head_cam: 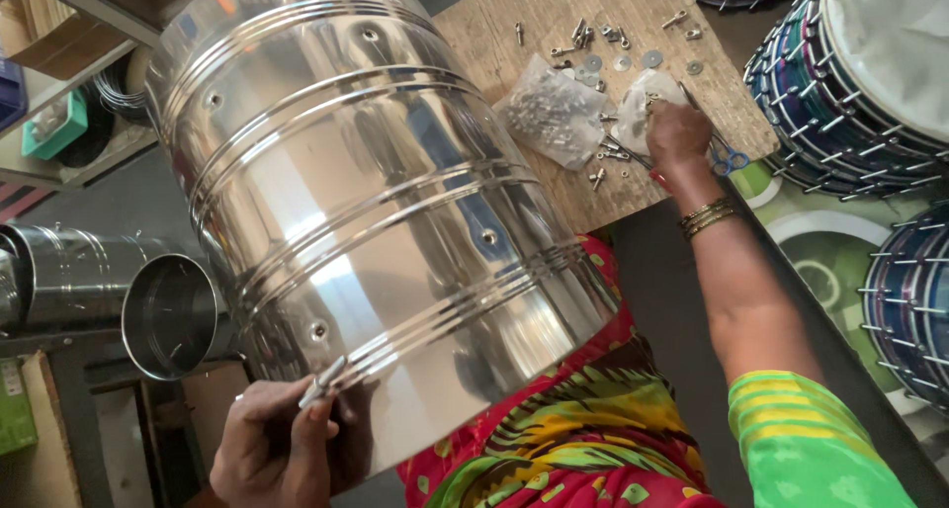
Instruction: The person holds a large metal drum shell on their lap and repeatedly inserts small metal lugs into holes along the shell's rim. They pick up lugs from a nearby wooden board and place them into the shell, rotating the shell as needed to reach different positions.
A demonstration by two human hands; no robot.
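Note:
A large shiny steel drum shell (366,202) with ribbed bands and small holes lies tilted across my lap. My left hand (282,439) rests at its lower rim and pinches a couple of thin metal bolts (321,381). My right hand (677,132) reaches out to a wooden board (514,29), its fingers closed down among loose bolts, nuts and washers (593,39) beside a clear plastic bag of hardware (556,113). What the right fingers hold cannot be made out.
Blue-handled scissors (730,158) lie at the board's right edge. Finished drums with lacing and metal hooks (840,103) stand at the right. More steel shells (168,315) lie at the left near shelves. A patterned mat (820,251) covers the floor.

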